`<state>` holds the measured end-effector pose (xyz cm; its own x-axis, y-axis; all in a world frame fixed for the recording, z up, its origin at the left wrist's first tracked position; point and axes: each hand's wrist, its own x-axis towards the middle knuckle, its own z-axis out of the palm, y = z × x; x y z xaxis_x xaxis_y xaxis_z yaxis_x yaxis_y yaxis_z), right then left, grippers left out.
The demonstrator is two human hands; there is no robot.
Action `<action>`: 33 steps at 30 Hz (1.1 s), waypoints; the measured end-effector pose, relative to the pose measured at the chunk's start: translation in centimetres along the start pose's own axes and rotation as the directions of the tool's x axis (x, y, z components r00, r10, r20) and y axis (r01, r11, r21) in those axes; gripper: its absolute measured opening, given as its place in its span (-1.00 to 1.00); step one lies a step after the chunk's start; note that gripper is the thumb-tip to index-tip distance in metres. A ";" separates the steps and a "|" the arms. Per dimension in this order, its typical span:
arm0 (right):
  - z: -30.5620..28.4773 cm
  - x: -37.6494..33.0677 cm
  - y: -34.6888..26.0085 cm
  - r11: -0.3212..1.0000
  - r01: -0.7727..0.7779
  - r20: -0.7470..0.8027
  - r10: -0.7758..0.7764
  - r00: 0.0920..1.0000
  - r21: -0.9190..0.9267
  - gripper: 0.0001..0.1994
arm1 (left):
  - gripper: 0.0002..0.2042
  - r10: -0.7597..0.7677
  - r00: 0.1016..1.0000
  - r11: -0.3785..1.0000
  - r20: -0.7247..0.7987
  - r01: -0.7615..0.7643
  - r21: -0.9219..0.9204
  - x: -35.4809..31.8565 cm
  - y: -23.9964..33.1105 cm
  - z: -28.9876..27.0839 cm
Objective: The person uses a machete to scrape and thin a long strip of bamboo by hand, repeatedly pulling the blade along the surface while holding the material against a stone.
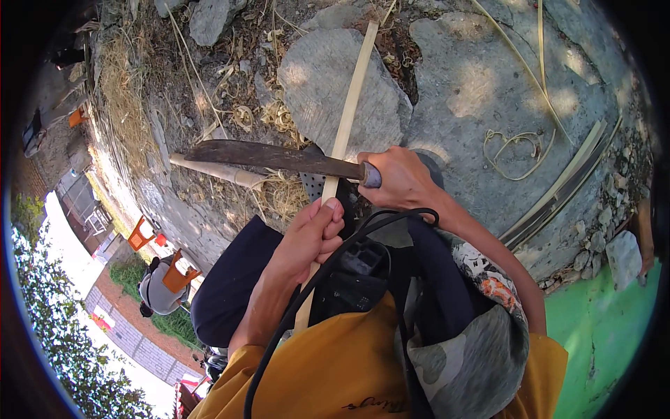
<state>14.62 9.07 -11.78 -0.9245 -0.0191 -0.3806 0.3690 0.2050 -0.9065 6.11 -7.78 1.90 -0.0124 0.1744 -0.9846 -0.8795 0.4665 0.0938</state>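
Note:
A long pale strip, apparently split bamboo [354, 98], runs from near my body out over a stone slab. Closed around its lower part is my left hand [310, 234], between my knees. My right hand [401, 178] grips the handle of a machete [262, 156], whose wide dark blade points left and crosses the strip just beyond my left fingers. Whether the cutting edge bites into the strip, I cannot tell. Under the blade lies a pale round piece [220, 170], like a bamboo length. Curly shavings [279, 117] are scattered beside the slab.
A flat grey stone [307, 77] lies ahead, with a larger slab [481, 84] to its right. Bundled strips [558, 188] and a curled strip [520, 157] lie at right. A black cable [279, 328] crosses my lap. Far left, a person [162, 286] is near orange chairs [180, 274].

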 end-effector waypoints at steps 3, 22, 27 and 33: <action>-0.9 0.9 0.3 0.998 -0.063 -0.032 0.064 0.997 0.008 -0.70 | -0.75 0.008 0.999 1.000 -0.037 -0.008 0.009 -0.9 0.0 0.7; -1.1 -0.5 0.0 0.958 -0.148 0.001 0.152 0.988 0.246 -0.76 | -0.69 -0.083 0.987 0.969 0.140 0.113 -0.220 -5.7 -1.2 -1.0; -1.9 -0.7 -0.5 0.969 -0.123 0.087 0.107 0.990 0.215 -0.69 | -0.58 -0.055 0.990 0.997 0.133 0.047 0.063 -4.1 -0.5 -2.5; -1.3 -0.9 -0.3 0.970 -0.137 0.084 0.123 0.989 0.199 -0.70 | -0.54 0.168 0.986 0.854 0.022 -0.157 0.497 -0.7 1.0 -1.5</action>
<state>15.26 10.28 -10.91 -0.8610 -0.0755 -0.5029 0.5039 0.0068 -0.8637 4.53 -8.74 2.50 -0.1494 0.2694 -0.9514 -0.5128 0.8016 0.3075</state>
